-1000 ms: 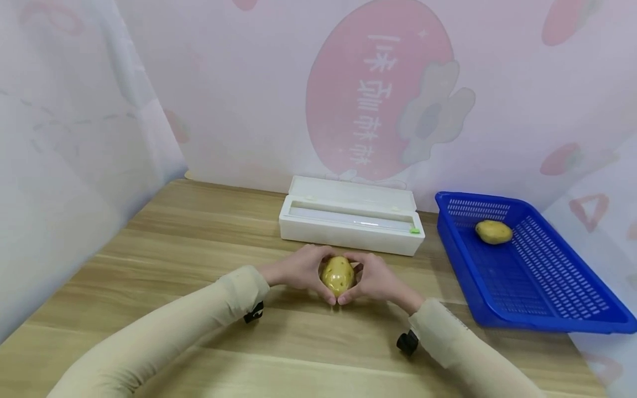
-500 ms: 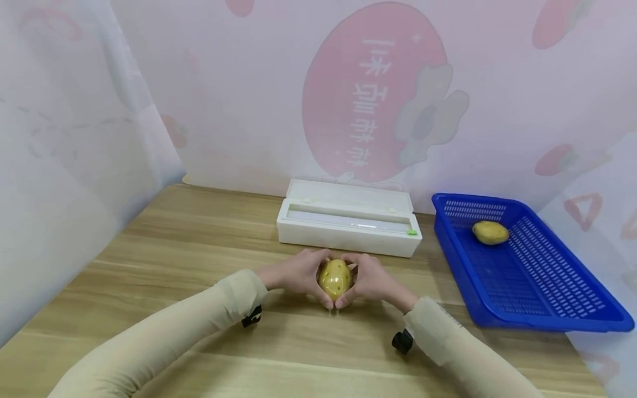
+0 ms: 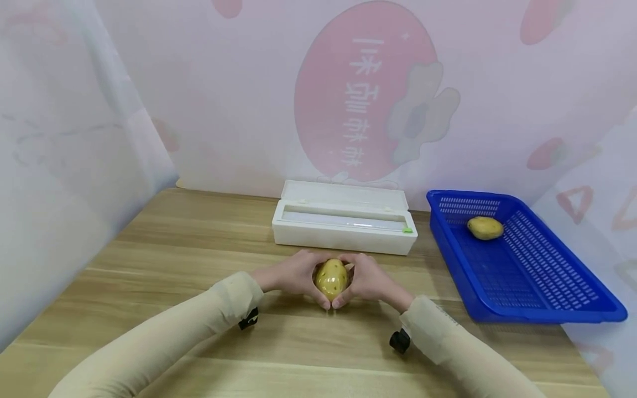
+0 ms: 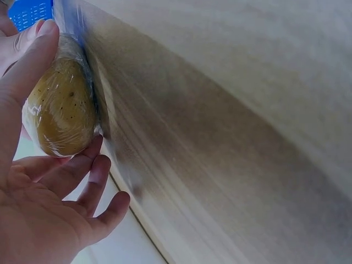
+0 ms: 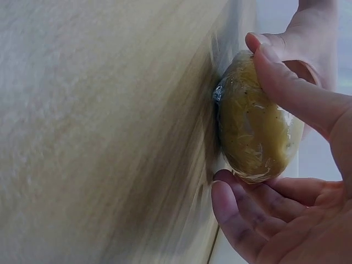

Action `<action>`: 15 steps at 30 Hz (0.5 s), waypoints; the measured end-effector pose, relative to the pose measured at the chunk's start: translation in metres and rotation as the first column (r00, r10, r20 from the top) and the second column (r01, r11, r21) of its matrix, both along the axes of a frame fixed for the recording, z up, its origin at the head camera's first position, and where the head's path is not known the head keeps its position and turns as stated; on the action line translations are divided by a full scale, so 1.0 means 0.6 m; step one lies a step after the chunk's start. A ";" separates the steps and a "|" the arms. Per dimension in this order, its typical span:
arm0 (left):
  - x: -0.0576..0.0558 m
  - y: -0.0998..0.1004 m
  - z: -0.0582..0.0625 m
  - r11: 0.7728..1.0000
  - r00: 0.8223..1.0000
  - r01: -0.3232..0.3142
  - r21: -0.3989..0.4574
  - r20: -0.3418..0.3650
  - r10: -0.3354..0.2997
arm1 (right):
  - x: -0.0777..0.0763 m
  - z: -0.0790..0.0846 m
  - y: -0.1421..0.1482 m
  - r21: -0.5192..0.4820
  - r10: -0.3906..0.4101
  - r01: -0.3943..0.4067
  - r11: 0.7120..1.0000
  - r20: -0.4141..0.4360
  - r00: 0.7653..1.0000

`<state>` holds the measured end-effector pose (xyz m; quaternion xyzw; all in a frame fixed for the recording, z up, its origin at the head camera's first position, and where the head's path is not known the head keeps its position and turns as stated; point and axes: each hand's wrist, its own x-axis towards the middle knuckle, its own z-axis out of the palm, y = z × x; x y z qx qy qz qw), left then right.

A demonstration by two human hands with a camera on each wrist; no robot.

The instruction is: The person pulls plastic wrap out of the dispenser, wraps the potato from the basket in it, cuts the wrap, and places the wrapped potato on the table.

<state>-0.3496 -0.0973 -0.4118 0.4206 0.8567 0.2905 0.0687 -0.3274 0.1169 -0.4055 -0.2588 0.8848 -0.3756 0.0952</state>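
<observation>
Fingers of the left hand (image 3: 297,273) and right hand (image 3: 374,280) curl round a potato (image 3: 332,279) in clear film (image 5: 219,92) on the surface (image 3: 318,345); the step looks like pressing the film snug; the next move likely calls for even pressure; a white box (image 3: 338,238) stands beyond.

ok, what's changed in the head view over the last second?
Nothing clearly moved; everything shifted slightly left in frame together, likely head motion. Left grip and right grip still hold the wrapped potato; nothing released. White box, blue basket and other potato stayed put.
</observation>
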 end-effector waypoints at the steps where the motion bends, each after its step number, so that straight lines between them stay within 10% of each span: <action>1: 0.001 -0.001 0.000 1.000 1.000 -0.002 -0.002 -0.001 0.002 | 0.001 0.000 -0.001 -0.002 0.001 -0.001 1.000 -0.002 1.000; 15: 0.004 0.000 0.001 1.000 1.000 -0.008 -0.018 0.000 0.008 | 0.002 -0.003 -0.001 -0.024 0.002 -0.002 1.000 -0.002 1.000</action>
